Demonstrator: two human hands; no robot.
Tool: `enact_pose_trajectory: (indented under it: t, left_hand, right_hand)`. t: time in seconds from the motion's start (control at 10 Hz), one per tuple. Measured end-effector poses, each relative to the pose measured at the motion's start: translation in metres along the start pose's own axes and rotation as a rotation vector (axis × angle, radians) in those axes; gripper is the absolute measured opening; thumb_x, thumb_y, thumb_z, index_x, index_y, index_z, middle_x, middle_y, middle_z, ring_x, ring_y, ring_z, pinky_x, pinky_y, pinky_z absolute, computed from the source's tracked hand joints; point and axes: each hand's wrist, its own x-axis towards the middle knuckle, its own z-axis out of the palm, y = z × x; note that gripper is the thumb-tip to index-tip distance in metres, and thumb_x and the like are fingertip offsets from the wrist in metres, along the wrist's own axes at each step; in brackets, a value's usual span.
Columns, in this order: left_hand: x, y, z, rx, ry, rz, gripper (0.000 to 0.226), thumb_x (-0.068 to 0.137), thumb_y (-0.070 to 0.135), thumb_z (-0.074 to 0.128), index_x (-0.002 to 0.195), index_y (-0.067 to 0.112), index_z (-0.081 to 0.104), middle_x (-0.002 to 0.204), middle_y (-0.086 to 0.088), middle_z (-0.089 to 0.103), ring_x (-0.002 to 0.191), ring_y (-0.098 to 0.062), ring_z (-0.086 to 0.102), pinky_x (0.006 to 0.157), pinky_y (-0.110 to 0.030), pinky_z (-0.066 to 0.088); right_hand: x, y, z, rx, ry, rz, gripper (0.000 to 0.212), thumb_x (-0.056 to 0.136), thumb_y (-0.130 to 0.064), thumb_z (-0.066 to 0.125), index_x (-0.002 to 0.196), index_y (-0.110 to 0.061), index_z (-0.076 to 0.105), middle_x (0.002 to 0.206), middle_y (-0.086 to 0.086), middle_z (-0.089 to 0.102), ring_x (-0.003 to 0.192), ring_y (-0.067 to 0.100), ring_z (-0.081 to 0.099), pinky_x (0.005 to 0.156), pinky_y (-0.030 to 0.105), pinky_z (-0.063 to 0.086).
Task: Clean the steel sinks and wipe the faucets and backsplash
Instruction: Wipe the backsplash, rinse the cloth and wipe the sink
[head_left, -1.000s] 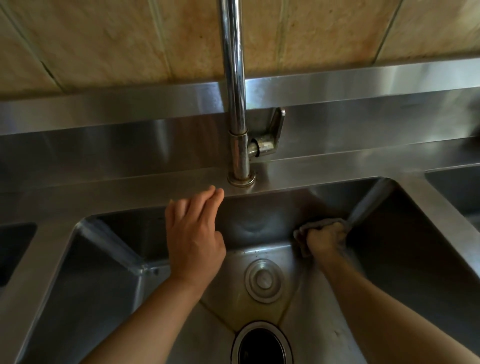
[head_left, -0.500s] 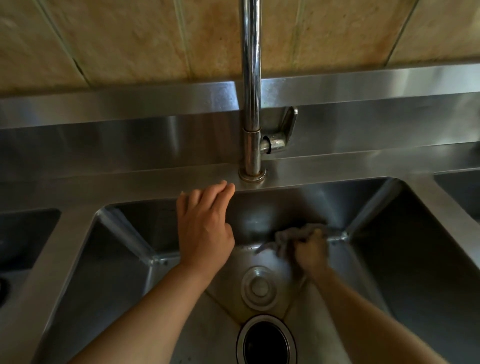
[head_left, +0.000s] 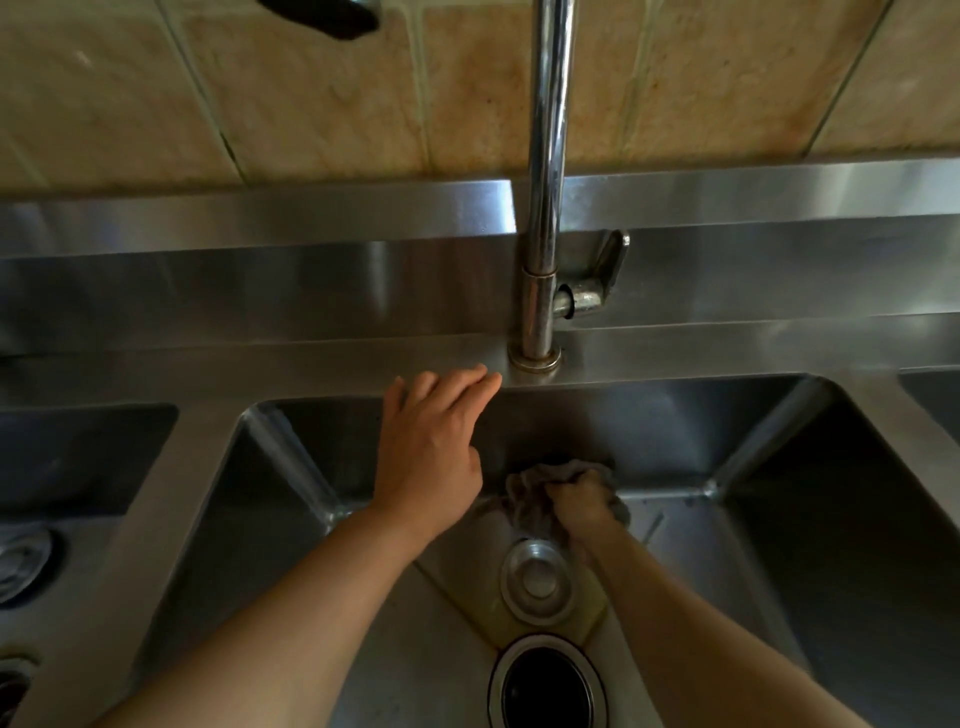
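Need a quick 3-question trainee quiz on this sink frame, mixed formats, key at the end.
1. True or false: the left hand rests with straight fingers on the back rim of the middle sink.
2. Multiple choice: the right hand grips the cloth where?
A. on the faucet
B. low on the sink's back wall, above the loose drain stopper
C. on the backsplash
3. Fill in: the open drain hole lies nearer the camera than the ____.

Key: 1 true; 2 B; 3 drain stopper.
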Motion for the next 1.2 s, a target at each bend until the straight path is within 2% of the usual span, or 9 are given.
enact_pose_trajectory:
  t: [0.1,0.3,0.5,0.7,0.8,0.9,1.0,1.1,1.2]
  left_hand:
    - [-0.001,-0.012,-0.019,-0.063,-0.07,0.017,0.075,0.075,-0.003,0.053,0.144,0.024,0.038,0.149,0.01,0.035,0.133,-0.013,0.033,0.111,-0.034,0.025]
    - [-0.025,-0.069,-0.068,-0.004,-0.051,-0.292,0.067,0.087,0.009,0.055,0.148,0.023,0.028,0.153,0.005,0.027,0.14,-0.015,0.025,0.115,-0.034,0.02]
    - [-0.046,-0.102,-0.085,0.123,-0.154,-0.261,0.063,0.09,0.026,0.05,0.148,0.023,0.025,0.152,0.004,0.031,0.137,-0.016,0.03,0.113,-0.035,0.022]
    - [-0.049,-0.117,-0.082,0.149,-0.164,-0.202,0.066,0.089,0.025,0.05,0.149,0.025,0.024,0.154,0.007,0.025,0.136,-0.016,0.028,0.112,-0.037,0.021]
    - [-0.051,-0.12,-0.079,0.151,-0.148,-0.186,0.067,0.088,0.026,0.05,0.149,0.025,0.023,0.155,0.009,0.023,0.136,-0.015,0.026,0.112,-0.038,0.021]
    - [-0.051,-0.123,-0.076,0.135,-0.131,-0.175,0.065,0.089,0.027,0.05,0.149,0.026,0.024,0.154,0.01,0.023,0.137,-0.014,0.025,0.115,-0.039,0.018]
    - [-0.052,-0.128,-0.073,0.129,-0.115,-0.165,0.065,0.088,0.026,0.052,0.148,0.026,0.028,0.153,0.01,0.026,0.136,-0.015,0.028,0.115,-0.04,0.018]
    - [-0.054,-0.128,-0.072,0.096,-0.112,-0.182,0.063,0.086,0.023,0.053,0.146,0.025,0.033,0.152,0.009,0.03,0.135,-0.016,0.03,0.115,-0.04,0.019]
    - [-0.054,-0.128,-0.071,0.083,-0.115,-0.195,0.062,0.087,0.022,0.053,0.146,0.026,0.032,0.152,0.011,0.029,0.135,-0.015,0.03,0.115,-0.038,0.017]
  right_hand:
    - [0.026,0.017,0.007,0.06,-0.116,-0.097,0.013,0.088,-0.015,0.049,0.094,-0.009,0.058,0.102,0.023,0.05,0.09,0.033,0.057,0.079,0.039,0.055]
    - [-0.059,-0.057,0.003,0.373,-0.091,-0.22,0.007,0.092,0.006,0.048,0.097,0.012,0.049,0.092,0.024,0.056,0.076,0.026,0.056,0.053,0.023,0.05]
    - [-0.113,-0.114,0.042,0.375,0.161,-0.36,0.018,0.091,-0.002,0.052,0.105,-0.011,0.044,0.115,0.017,0.055,0.105,0.028,0.057,0.098,0.044,0.047]
    - [-0.101,-0.103,0.084,0.306,0.391,-0.282,0.028,0.089,0.0,0.046,0.115,0.003,0.037,0.132,0.024,0.037,0.118,0.037,0.044,0.107,0.045,0.036]
    - [-0.082,-0.077,0.105,0.282,0.367,-0.149,0.029,0.088,0.0,0.05,0.115,0.005,0.042,0.121,0.022,0.049,0.112,0.037,0.051,0.101,0.043,0.042]
    - [-0.063,-0.051,0.114,0.212,0.168,0.07,0.027,0.09,-0.014,0.053,0.115,-0.003,0.05,0.118,0.021,0.055,0.101,0.033,0.058,0.091,0.047,0.05]
    - [-0.064,-0.055,0.114,0.352,0.089,0.157,0.013,0.092,-0.008,0.05,0.08,-0.014,0.051,0.095,0.014,0.059,0.077,0.025,0.057,0.067,0.029,0.052]
    - [-0.09,-0.069,0.111,0.284,-0.037,0.024,0.032,0.094,0.004,0.031,0.068,-0.006,0.047,0.066,0.013,0.057,0.051,0.021,0.057,0.05,0.023,0.046]
    - [-0.118,-0.103,0.112,0.483,-0.039,-0.279,0.021,0.089,0.012,0.036,0.082,0.009,0.055,0.067,0.02,0.065,0.057,0.023,0.064,0.052,0.03,0.054]
